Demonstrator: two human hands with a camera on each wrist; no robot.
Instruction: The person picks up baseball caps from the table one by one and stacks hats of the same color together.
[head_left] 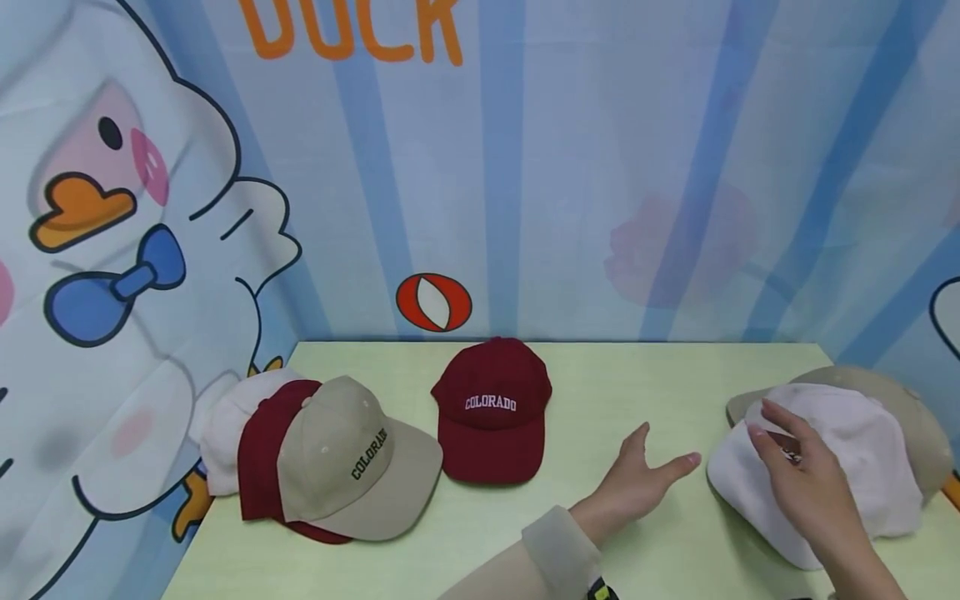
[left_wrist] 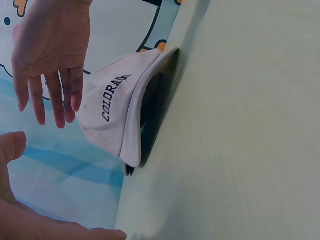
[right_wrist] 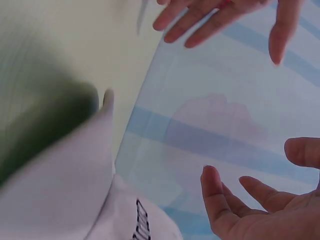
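Observation:
On the right of the table a white cap (head_left: 877,458) lies on a beige cap (head_left: 926,425); its dark lettering shows in the left wrist view on the white cap (left_wrist: 112,107). My right hand (head_left: 813,483) is in front of the white cap in the head view, fingers loosely bent. The right wrist view shows that right hand (right_wrist: 265,205) apart from the cap and holding nothing. Left of this pair, my left hand (head_left: 633,483) hovers over the table with thumb and fingers spread, holding nothing.
A maroon cap (head_left: 491,417) with white lettering lies at the middle back. At the left a beige cap (head_left: 333,467) overlaps another maroon cap (head_left: 258,450) and a white cap (head_left: 225,442). Behind the pale table (head_left: 615,383) hangs a printed cloth (head_left: 562,167).

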